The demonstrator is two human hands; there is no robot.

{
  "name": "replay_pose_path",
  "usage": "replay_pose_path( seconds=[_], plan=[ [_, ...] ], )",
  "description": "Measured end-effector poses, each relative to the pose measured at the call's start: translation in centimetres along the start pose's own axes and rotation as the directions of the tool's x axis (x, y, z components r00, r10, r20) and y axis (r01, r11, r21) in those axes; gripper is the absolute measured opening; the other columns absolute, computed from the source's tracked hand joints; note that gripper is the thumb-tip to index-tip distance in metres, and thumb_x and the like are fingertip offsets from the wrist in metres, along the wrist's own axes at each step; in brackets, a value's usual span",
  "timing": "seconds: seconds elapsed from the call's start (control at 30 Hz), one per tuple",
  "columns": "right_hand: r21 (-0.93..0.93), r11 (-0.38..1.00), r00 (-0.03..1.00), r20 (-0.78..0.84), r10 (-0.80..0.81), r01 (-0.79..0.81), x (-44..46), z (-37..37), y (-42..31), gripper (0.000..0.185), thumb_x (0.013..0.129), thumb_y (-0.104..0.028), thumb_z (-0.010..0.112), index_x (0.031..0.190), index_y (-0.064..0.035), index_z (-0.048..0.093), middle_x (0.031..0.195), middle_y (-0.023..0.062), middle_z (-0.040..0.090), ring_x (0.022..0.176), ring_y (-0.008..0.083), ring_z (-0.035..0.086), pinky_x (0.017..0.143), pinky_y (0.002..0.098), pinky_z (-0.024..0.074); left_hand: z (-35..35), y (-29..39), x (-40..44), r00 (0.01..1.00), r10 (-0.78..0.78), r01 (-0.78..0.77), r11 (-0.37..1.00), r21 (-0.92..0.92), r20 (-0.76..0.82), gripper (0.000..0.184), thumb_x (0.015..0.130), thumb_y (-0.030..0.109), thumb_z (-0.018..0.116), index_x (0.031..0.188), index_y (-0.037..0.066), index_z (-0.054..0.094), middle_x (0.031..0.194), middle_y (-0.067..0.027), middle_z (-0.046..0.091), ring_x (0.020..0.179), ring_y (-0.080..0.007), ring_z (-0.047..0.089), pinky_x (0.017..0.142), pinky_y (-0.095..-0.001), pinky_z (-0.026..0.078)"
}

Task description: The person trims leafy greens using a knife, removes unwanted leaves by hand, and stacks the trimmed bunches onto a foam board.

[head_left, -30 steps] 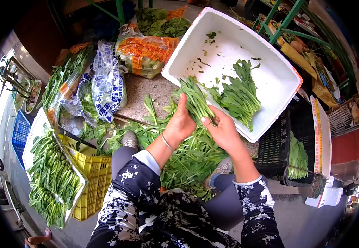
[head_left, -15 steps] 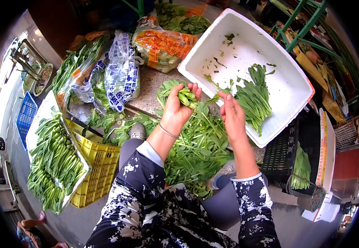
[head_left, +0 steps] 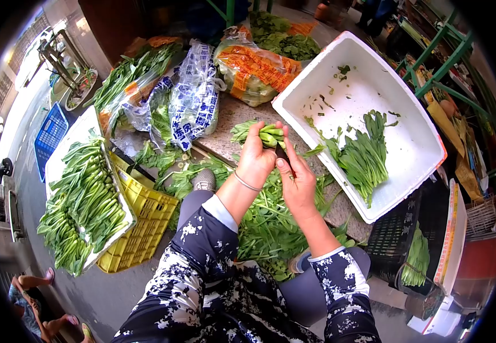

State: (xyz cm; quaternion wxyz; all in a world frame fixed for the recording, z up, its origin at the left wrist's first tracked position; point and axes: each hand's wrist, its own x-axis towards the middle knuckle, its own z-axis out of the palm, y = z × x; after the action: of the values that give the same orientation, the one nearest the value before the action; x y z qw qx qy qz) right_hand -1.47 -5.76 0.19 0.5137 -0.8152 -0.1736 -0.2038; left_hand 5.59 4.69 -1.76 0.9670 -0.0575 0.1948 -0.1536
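Observation:
My left hand (head_left: 253, 163) is closed around a small bunch of leafy greens (head_left: 270, 136), its pale cut stems turned to the right. Close against it, my right hand (head_left: 300, 187) grips a small knife (head_left: 280, 152); only a short dark blade shows at the stems, and the handle is hidden in the fingers. Below both hands, a heap of loose greens (head_left: 268, 231) lies between my legs. To the right, a white foam box (head_left: 285, 106) leans at a tilt, with a pile of greens (head_left: 365, 157) and leaf scraps inside.
At left, a foam tray heaped with trimmed greens (head_left: 85, 200) rests on a yellow crate (head_left: 145, 223). Plastic bags of vegetables (head_left: 193, 103) stand ahead. A black crate (head_left: 382, 234) is at right, a blue crate (head_left: 51, 134) far left. A seated person's legs (head_left: 33, 280) show lower left.
My right hand has moved left, bringing the blade to the stems beside my left hand. The bunch stays in my left hand. The whole view has shifted slightly.

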Motion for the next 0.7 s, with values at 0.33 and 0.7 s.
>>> replay_pose_path(
  seconds=[0.33, 0.7],
  plan=[
    [-0.222, 0.972, 0.993, -0.108, 0.053, -0.076, 0.6, -0.9, -0.4, 0.031, 0.086, -0.009, 0.051, 0.116, -0.0041, 0.053, 0.098, 0.0133, 0.060, 0.092, 0.0201, 0.057, 0.080, 0.0294, 0.0431, 0.4, 0.4, -0.3, 0.996, 0.094, -0.094, 0.995, -0.030, -0.010, 0.020, 0.079, 0.014, 0.058, 0.086, 0.000, 0.046, 0.074, -0.0093, 0.053, 0.069, -0.0227, 0.053, 0.066, -0.0339, 0.050],
    [0.329, 0.904, 0.866, -0.325, 0.379, -0.272, 4.0, -1.3, 2.4, 0.050, 0.089, -0.037, 0.045, 0.120, 0.0014, 0.039, 0.093, 0.0072, 0.046, 0.077, 0.0111, 0.045, 0.061, 0.0240, 0.0359, -1.6, -3.6, -2.3, 0.980, 0.152, -0.182, 0.944, 0.276, 0.125, 0.011, 0.076, 0.011, 0.057, 0.081, 0.001, 0.055, 0.073, -0.0095, 0.059, 0.064, -0.0180, 0.057, 0.062, -0.0297, 0.051]
  ],
)
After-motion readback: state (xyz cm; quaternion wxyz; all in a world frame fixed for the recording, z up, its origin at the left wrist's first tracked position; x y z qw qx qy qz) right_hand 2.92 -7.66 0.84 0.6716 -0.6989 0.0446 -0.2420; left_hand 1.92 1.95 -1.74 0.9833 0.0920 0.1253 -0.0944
